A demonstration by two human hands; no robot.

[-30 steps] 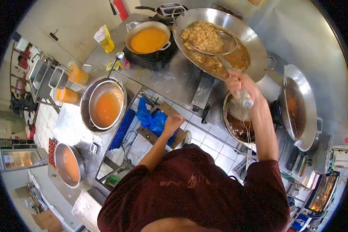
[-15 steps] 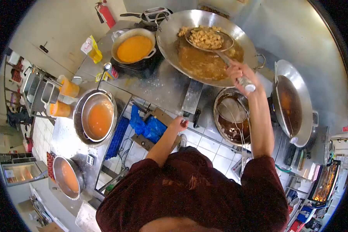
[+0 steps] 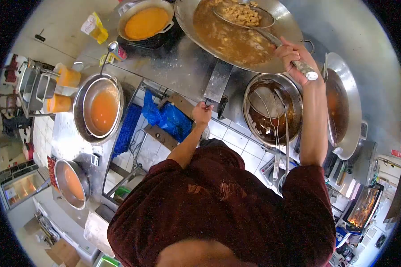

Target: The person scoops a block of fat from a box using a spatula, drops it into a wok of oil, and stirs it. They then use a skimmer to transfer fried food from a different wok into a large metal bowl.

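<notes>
Stainless steel desk [image 3: 182,71] carries a large wok [image 3: 236,35] of brown liquid, a pot of orange sauce [image 3: 146,20] on a burner, and a yellow carton [image 3: 93,27]. A side desk [image 3: 67,142] bears two bowls of orange liquid [image 3: 98,110] [image 3: 71,183]. A blue bag [image 3: 167,119] lies on the tiled floor [image 3: 236,142].

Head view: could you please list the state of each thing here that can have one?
Right hand: closed on the skimmer handle.
Skimmer: loaded with fried pieces, over the big wok.
Big wok: holds brown liquid and pieces.
Left hand: at a dark knob below the stove edge; contact unclear.
Orange pot: full of orange sauce.
Dark bowl: holds dark liquid and wire strainers.
Side wok: holds dark liquid.
</notes>
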